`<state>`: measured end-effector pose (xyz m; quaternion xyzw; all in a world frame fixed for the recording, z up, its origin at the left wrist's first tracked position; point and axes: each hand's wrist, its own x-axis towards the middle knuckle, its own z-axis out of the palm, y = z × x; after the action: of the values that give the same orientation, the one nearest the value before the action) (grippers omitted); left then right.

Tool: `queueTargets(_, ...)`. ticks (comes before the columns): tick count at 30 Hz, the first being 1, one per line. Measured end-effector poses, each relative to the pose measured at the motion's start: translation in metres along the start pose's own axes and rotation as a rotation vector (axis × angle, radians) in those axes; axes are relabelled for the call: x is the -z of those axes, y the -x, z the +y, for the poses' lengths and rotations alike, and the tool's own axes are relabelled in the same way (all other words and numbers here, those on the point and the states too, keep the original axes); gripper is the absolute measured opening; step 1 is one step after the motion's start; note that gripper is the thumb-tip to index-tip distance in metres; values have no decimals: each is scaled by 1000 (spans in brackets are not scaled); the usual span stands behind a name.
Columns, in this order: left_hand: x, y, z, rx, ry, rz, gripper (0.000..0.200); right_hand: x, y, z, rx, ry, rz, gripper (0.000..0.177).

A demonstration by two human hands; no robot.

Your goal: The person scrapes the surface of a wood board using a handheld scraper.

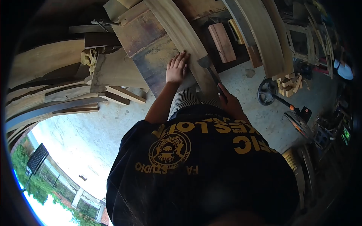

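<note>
Just above the frame's centre, the left hand (177, 68), fingers slightly parted, is resting by a long plank (183, 28), while the right hand (230, 103) is gripping a flat-bladed tool (204, 61) over it, a reddish block (222, 43) lying upper right.

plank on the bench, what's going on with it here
The left hand lies with its fingers spread at the long edge of the plank. The right hand holds a dark tool by its handle, with the flat blade over the plank near its close end; just what tool it is, I can't tell. A reddish block lies apart, to the plank's right.
</note>
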<state>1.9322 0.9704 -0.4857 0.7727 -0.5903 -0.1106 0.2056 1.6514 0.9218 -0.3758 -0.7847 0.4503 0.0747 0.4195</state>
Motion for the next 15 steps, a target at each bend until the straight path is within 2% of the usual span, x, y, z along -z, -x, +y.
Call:
queueTargets(2, -10, -8, 6, 67, 111, 9, 49, -2, 20, 15, -35, -7, -25, 58)
queueTargets(4, -14, -23, 22, 246, 193, 228, 49, -5, 40, 33, -63, -15, -55, 58)
queueTargets(6, -18, -27, 30, 257, 153, 219, 52, -10, 62, 49, -72, -22, -63, 57)
queueTargets(8, -21, -28, 32, 236, -39, 203, 54, -18, 74, 59, -57, -14, -25, 57)
queueTargets(15, -25, -31, 23, 201, -22, 191, 54, -32, 65, 75, 72, -44, 123, 54)
